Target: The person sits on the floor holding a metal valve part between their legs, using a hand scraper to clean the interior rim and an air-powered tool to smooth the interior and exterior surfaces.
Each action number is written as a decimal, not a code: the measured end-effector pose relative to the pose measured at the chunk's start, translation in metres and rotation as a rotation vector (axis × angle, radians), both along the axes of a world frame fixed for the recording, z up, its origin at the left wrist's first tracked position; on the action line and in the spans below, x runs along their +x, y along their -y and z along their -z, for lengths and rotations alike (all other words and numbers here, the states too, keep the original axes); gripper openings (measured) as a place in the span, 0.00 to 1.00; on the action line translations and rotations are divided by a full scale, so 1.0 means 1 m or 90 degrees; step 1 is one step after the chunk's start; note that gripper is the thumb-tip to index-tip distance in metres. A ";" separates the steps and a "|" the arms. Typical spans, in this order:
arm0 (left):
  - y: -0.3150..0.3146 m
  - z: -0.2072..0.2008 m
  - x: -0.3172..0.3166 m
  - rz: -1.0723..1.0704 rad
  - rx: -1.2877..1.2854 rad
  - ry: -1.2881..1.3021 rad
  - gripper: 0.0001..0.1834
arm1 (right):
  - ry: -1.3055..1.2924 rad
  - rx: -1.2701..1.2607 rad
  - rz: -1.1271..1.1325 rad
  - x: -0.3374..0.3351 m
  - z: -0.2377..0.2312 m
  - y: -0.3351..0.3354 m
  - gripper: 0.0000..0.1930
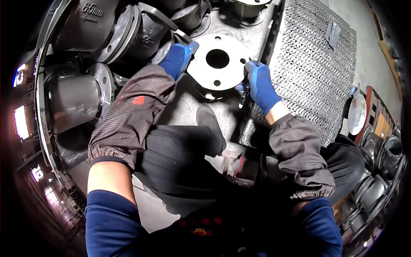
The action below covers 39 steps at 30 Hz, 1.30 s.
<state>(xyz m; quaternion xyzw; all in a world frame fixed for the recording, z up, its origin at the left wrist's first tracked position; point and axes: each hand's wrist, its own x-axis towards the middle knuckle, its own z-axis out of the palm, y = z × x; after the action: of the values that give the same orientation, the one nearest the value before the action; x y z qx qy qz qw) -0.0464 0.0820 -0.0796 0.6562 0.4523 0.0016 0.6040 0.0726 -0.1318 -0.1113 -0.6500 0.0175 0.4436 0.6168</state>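
A flanged metal pipe fitting faces up in front of me, its pale round face pierced by a dark centre bore and several bolt holes. My left hand, in a blue glove, is closed on the flange's left rim. My right hand, gloved alike, is closed at the right rim around a slim dark tool pointing downward; its kind is not clear. The fingertips reach the flange near the right bolt hole. Most of the fitting's body is hidden under the flange.
Large dark flanged fittings lie stacked at the left, and others stand at the far side. A silvery textured slab lies to the right, with a small grey piece on it. More fittings sit at the far right. My shoe is just below the flange.
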 end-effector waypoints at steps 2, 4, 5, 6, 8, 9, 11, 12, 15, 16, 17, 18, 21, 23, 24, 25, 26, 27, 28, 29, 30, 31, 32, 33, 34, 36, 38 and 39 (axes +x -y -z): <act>-0.012 -0.015 -0.004 0.024 0.076 -0.040 0.18 | -0.103 0.035 0.061 -0.014 -0.059 0.000 0.12; -0.007 -0.046 0.006 0.060 0.113 0.009 0.18 | -0.095 0.100 0.075 -0.014 -0.077 0.014 0.12; 0.008 -0.076 0.011 0.052 0.070 0.038 0.20 | -0.050 0.114 0.059 -0.011 -0.086 0.025 0.12; 0.016 -0.100 0.005 0.049 0.108 0.062 0.22 | -0.079 0.164 0.059 -0.018 -0.106 0.029 0.11; 0.035 -0.135 -0.001 0.176 0.268 0.186 0.20 | 0.060 0.179 0.010 -0.020 -0.132 0.054 0.11; 0.066 -0.169 0.000 0.011 0.136 0.158 0.18 | 0.063 0.182 0.022 -0.025 -0.148 0.062 0.10; 0.075 -0.165 -0.009 0.072 0.214 0.324 0.21 | 0.092 0.192 0.025 -0.031 -0.174 0.081 0.11; 0.082 -0.165 -0.010 0.115 0.297 0.432 0.24 | 0.120 0.198 0.017 -0.033 -0.184 0.094 0.12; 0.101 -0.152 -0.002 0.122 0.236 0.392 0.21 | 0.129 0.180 0.054 -0.048 -0.205 0.128 0.11; 0.109 -0.144 0.005 0.121 0.145 0.377 0.19 | 0.131 0.165 0.062 -0.051 -0.207 0.140 0.10; 0.119 -0.137 0.014 0.115 0.057 0.360 0.18 | 0.125 0.152 0.053 -0.049 -0.195 0.157 0.09; 0.119 -0.113 0.023 0.186 0.159 0.294 0.21 | 0.152 0.095 0.036 -0.047 -0.188 0.172 0.08; 0.158 -0.110 0.056 0.301 0.162 0.164 0.31 | 0.063 0.123 0.149 -0.052 -0.175 0.212 0.08; 0.165 -0.087 0.058 0.222 0.138 0.230 0.31 | -0.017 0.127 0.065 -0.053 -0.183 0.234 0.11; 0.160 -0.063 0.066 0.193 0.126 0.282 0.31 | -0.040 0.120 0.024 -0.048 -0.195 0.239 0.12; 0.163 -0.070 0.069 0.193 0.053 0.260 0.32 | 0.041 0.051 -0.061 -0.039 -0.208 0.250 0.15; 0.141 -0.049 0.066 0.256 0.101 0.295 0.35 | 0.045 0.044 -0.086 -0.036 -0.222 0.248 0.18; 0.140 -0.053 0.065 0.293 0.146 0.241 0.36 | 0.104 0.050 -0.071 -0.026 -0.223 0.255 0.18; 0.137 -0.058 0.064 0.327 0.192 0.185 0.37 | 0.163 0.058 -0.060 -0.014 -0.222 0.261 0.18; 0.149 -0.079 0.061 0.325 0.188 0.180 0.37 | 0.181 0.035 -0.015 0.000 -0.221 0.266 0.18; 0.174 -0.106 0.056 0.298 0.115 0.143 0.34 | 0.201 -0.001 0.035 0.012 -0.217 0.273 0.17; 0.192 -0.119 0.052 0.271 0.042 0.103 0.31 | 0.237 -0.020 0.058 0.020 -0.210 0.278 0.17; 0.196 -0.126 0.046 0.238 0.049 0.105 0.33 | 0.272 -0.020 0.073 0.024 -0.206 0.277 0.17; 0.194 -0.125 0.041 0.236 0.073 0.151 0.31 | 0.257 -0.045 0.064 0.027 -0.201 0.272 0.18; 0.194 -0.125 0.038 0.235 0.087 0.168 0.30 | 0.235 -0.026 0.051 0.031 -0.190 0.270 0.19; 0.199 -0.124 0.039 0.207 0.020 0.206 0.27 | 0.191 -0.048 0.042 0.039 -0.177 0.260 0.19; 0.203 -0.110 0.042 0.207 -0.025 0.282 0.21 | 0.237 -0.087 0.022 0.041 -0.173 0.250 0.21; 0.216 -0.123 0.044 0.218 -0.042 0.262 0.21 | 0.366 -0.081 -0.025 0.050 -0.158 0.257 0.21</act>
<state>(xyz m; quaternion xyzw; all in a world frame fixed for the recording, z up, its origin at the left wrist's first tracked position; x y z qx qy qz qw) -0.0026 -0.1341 0.0433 0.6889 0.2021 0.0178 0.6958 0.1226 -0.3891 0.0466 -0.7863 -0.1426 0.2513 0.5461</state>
